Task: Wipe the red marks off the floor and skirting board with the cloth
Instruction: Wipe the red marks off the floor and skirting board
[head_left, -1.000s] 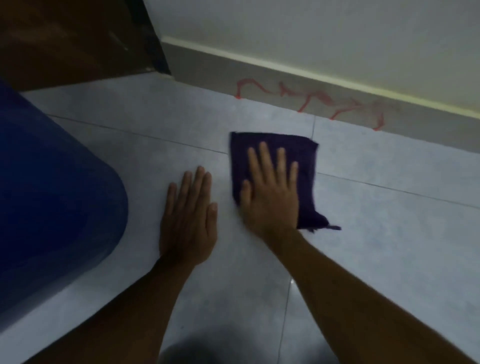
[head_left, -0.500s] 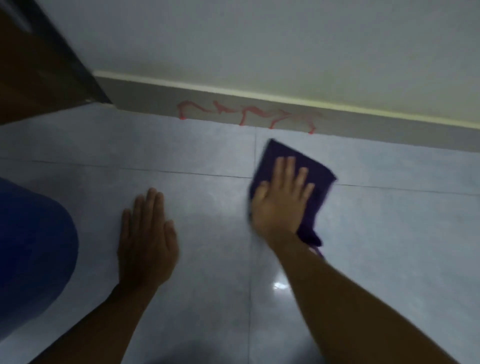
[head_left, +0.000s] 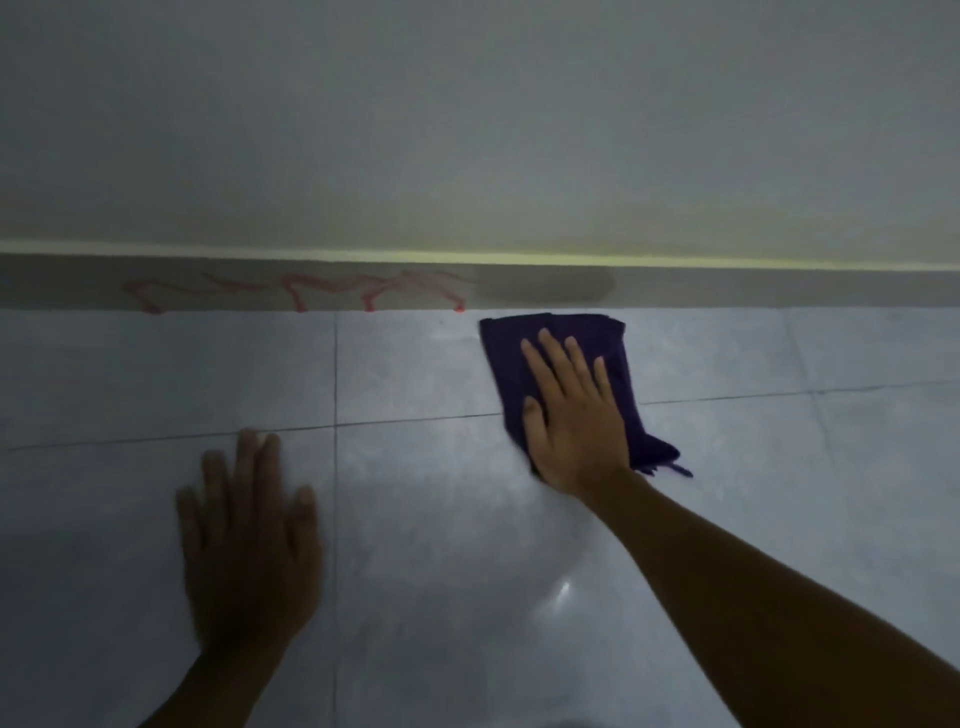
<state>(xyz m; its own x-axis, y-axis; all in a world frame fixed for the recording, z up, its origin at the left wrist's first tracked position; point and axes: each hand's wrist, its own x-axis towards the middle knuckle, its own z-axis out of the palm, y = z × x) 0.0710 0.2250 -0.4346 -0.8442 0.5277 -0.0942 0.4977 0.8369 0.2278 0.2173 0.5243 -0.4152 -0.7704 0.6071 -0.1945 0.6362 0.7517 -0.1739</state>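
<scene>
A dark purple cloth (head_left: 621, 358) lies flat on the pale tiled floor (head_left: 426, 374), its far edge close to the grey skirting board (head_left: 727, 288). My right hand (head_left: 574, 415) presses flat on the cloth with fingers spread. Red zigzag marks (head_left: 296, 291) run along the skirting board to the left of the cloth. A darker damp-looking patch (head_left: 545, 286) sits on the board just above the cloth. My left hand (head_left: 249, 540) rests palm down on the floor at the lower left, holding nothing.
A pale wall (head_left: 467, 130) rises above the skirting board, with a light strip along the board's top edge. Dark grout lines (head_left: 335, 374) cross the glossy tiles, which show a small light reflection near my right forearm.
My right hand has slid the cloth right and toward the skirting board. The view has turned right, so the blue tub and dark door frame are out of sight. My left hand stays planted.
</scene>
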